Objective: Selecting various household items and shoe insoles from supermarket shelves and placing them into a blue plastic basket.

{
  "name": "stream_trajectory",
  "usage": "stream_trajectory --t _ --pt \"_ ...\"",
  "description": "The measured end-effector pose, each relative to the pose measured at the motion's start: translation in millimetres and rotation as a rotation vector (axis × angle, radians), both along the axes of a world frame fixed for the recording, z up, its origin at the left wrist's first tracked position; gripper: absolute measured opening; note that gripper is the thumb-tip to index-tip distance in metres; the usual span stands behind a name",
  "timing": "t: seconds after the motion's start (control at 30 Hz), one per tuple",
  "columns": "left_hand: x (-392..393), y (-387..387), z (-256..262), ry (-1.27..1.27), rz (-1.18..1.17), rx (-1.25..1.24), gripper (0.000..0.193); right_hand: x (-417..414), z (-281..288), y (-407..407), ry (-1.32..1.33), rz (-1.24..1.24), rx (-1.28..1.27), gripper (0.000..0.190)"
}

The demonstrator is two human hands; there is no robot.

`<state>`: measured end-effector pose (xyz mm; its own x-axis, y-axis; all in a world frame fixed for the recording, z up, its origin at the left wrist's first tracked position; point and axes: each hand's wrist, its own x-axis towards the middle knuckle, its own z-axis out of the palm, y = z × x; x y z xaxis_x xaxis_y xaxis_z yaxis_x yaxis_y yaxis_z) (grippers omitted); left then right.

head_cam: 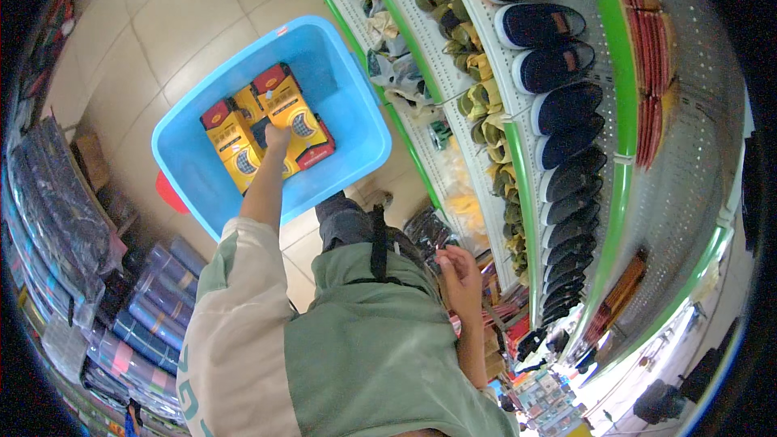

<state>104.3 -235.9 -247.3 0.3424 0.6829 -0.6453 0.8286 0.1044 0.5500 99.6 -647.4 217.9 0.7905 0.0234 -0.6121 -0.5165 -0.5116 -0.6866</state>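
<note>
My left hand [278, 136] reaches down into a large light-blue plastic tub [358, 91]. It is among yellow and red printed cardboard boxes [290, 110] that lie side by side on the tub's floor. A dark item [260, 132] shows beside my fingers, between the boxes. My fingertips are partly hidden, so whether they grip anything cannot be told. My right hand [462, 276] hangs by my right side near the lower shelf, fingers slightly curled and apart, with nothing seen in it.
Green-edged metal shelves on the right hold dark slip-on shoes [543, 25] and olive-and-yellow bagged footwear [479, 94]. Wrapped fabric goods [152, 297] are stacked at the lower left. A red object [172, 193] lies beside the tub on the tiled floor [176, 18].
</note>
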Motion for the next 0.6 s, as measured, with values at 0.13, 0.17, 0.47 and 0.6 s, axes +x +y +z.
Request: stream_trajectory --t 0.13,0.17,0.47,0.6 --pt "4.1 -21.8 35.5 0.008 -0.052 -0.084 0.050 -4.2 -5.2 -12.8 -0.016 0.032 -0.058 0.029" --pt "0.9 -25.5 36.4 0.003 -0.060 -0.087 0.050 -5.4 -5.0 -15.4 -0.021 0.045 -0.055 0.029" --pt "-19.2 -23.6 -12.5 0.000 -0.006 -0.041 0.044 -22.4 0.4 -38.0 -0.097 -0.013 -0.049 0.031" --pt "-23.5 -8.2 18.5 -0.362 0.010 -0.383 0.031 -25.2 2.6 -59.0 -0.189 -0.019 -0.102 0.033"
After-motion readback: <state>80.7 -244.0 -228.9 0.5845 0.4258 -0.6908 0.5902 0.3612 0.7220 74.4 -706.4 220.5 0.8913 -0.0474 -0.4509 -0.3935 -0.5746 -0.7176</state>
